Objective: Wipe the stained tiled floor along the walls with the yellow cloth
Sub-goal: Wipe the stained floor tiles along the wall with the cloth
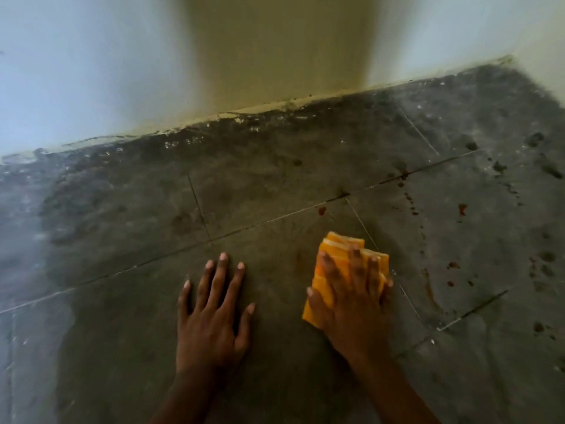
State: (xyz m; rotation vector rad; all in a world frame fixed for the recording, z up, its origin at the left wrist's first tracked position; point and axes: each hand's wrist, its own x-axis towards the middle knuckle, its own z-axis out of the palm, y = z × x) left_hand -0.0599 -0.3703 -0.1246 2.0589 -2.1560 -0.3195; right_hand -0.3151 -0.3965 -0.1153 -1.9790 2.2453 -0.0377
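Note:
The folded yellow cloth [337,252] lies flat on the grey tiled floor [275,185], a little right of centre. My right hand [351,298] presses down on it with fingers spread over its top. To the left of it, my left hand [214,304] rests palm-down on the bare tile with its fingers apart and nothing in it. Dark smudges and reddish-brown spots [412,209] mark the tiles to the right of the cloth. A black grimy band [214,130] runs along the foot of the wall.
A pale wall [244,50] stands ahead, its base slanting up to the right, and meets another wall in a corner [516,59] at the upper right. Grout lines [198,203] cross the floor. More dark blotches [535,139] sit near that corner.

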